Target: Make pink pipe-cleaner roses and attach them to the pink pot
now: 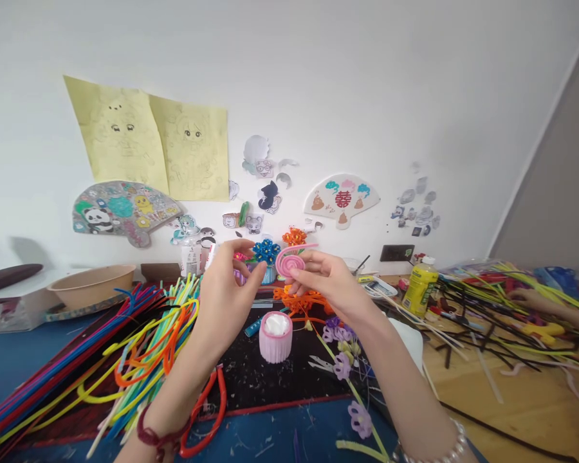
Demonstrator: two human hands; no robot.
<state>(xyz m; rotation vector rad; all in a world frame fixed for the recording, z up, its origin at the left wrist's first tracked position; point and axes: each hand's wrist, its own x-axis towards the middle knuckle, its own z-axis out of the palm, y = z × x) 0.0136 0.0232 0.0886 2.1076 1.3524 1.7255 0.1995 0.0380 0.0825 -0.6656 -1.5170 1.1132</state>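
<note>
My right hand (330, 280) pinches a flat pink spiral (291, 263) coiled from pipe cleaner, its loose end sticking out to the right. My left hand (231, 280) is raised just left of the coil, thumb and fingers curled toward each other, fingertips close to the coil's edge; whether they touch it is unclear. Below both hands stands a small pink cup (275, 336) with white filling on a black mat (265, 376).
A heap of coloured pipe cleaners (139, 341) lies at left, red-handled pliers (207, 411) near my left wrist. Purple pipe-cleaner flowers (340, 350), an orange piece (302, 301), a yellow bottle (419, 286) and black stems (473, 315) sit right. Another person's hand (525, 297) rests far right.
</note>
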